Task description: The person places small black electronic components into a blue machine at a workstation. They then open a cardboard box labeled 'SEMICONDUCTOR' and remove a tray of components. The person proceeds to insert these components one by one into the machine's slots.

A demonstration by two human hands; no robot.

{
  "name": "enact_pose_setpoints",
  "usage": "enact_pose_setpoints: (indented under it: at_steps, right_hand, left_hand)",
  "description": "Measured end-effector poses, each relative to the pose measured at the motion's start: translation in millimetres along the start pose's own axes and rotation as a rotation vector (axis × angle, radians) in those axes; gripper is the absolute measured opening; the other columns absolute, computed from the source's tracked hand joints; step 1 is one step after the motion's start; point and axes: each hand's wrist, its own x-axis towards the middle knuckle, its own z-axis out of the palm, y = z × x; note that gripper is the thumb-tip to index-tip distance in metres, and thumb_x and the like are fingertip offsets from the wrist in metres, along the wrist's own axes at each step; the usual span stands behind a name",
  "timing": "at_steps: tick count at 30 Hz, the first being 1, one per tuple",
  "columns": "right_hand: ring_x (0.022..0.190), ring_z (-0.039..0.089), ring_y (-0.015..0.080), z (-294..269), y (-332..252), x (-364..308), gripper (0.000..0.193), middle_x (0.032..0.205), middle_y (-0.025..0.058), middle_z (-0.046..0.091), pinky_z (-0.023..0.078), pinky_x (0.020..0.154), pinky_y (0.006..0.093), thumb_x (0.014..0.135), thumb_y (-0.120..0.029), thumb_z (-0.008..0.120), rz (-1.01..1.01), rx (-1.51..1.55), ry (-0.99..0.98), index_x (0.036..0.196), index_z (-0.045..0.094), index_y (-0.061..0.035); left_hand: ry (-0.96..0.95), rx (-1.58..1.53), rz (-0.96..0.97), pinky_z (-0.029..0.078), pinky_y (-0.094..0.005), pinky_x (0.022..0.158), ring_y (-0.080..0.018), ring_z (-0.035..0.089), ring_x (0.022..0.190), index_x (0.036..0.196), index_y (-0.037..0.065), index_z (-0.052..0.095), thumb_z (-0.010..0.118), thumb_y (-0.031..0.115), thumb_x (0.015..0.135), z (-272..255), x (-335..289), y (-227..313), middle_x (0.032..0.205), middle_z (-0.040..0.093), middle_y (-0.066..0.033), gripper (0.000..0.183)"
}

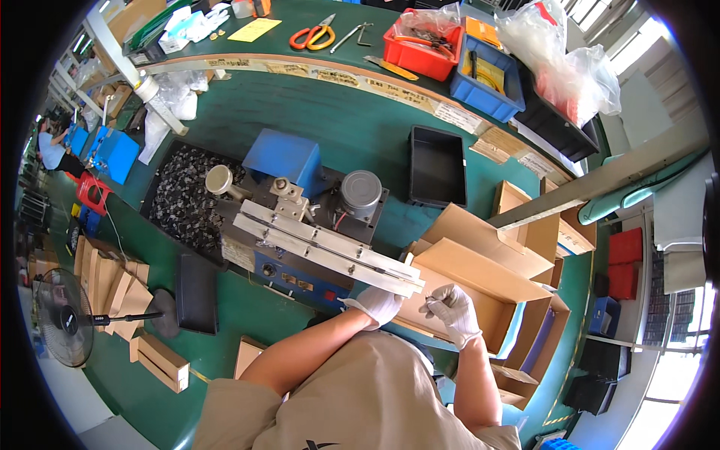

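With twelve o'clock straight ahead of the person, the left hand (377, 304) sits at twelve, close against the near side of the rail (300, 245) by its right end; its fingers are partly hidden, so one cannot tell whether they grip anything. The right hand (454, 311), at one o'clock, has thumb and fingertips drawn together, seemingly pinching a small piece (429, 303) that is too small to make out. That piece is just beyond the rail's end, above the open carton (480, 289). Good handling here would seem to call for a light pinch, since gloved fingertips dull the feel of something so slight, and for a steady left hand that does not push on the rail. Keeping the right wrist clear of the carton's walls looks wise too. Farther out, the can (361, 193) stands at twelve, the blue box (283, 159) at eleven, and the black parts (187, 199) lie heaped between ten and eleven. Beyond, the black bin (439, 165) is between twelve and one, and the scissors (313, 37) lie farthest, between eleven and twelve.
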Motion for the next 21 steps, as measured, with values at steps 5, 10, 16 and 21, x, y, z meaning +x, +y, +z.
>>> enact_pose_setpoints:
  at_steps: [5,10,16,21]
  right_hand:
    - [0.076,0.065,0.0137,2,-12,0,0.016,0.087,0.006,0.063,0.052,0.066,0.0265,0.087,0.006,0.068,-0.095,-0.063,0.051,0.089,0.056,-0.0045]
    - [0.08,0.062,0.0129,-1,-8,4,0.017,0.088,0.0029,0.062,0.051,0.07,0.0277,0.085,0.008,0.068,-0.268,-0.257,0.075,0.088,0.058,-0.0057]
    - [0.082,0.065,0.0225,6,-27,6,0.024,0.092,0.0108,0.063,0.054,0.072,0.0344,0.08,0.014,0.063,-0.598,-0.686,0.11,0.094,0.063,-0.0058]
    - [0.086,0.064,0.0299,24,-46,5,0.035,0.092,0.012,0.064,0.053,0.076,0.0372,0.075,0.016,0.063,-0.789,-0.862,0.122,0.101,0.064,-0.0078]
  left_hand:
    - [-0.041,-0.071,-0.043,0.04,-0.0491,0.11,-0.0449,0.051,0.128,0.144,-0.006,0.042,0.042,0.017,0.098,-7,2,4,0.14,0.049,-0.032,0.051]
    - [0.013,-0.189,-0.145,0.039,-0.048,0.109,-0.0436,0.05,0.129,0.146,0.0,0.042,0.039,0.024,0.101,-11,4,7,0.143,0.048,-0.0274,0.05]
    - [0.095,-0.242,-0.163,0.042,-0.0485,0.105,-0.044,0.053,0.124,0.138,0.002,0.05,0.044,0.026,0.1,-10,2,8,0.138,0.053,-0.0267,0.046]
    - [0.181,-0.158,-0.099,0.049,-0.0498,0.092,-0.0444,0.062,0.104,0.121,0.001,0.06,0.052,0.02,0.095,-9,1,8,0.115,0.064,-0.0257,0.033]
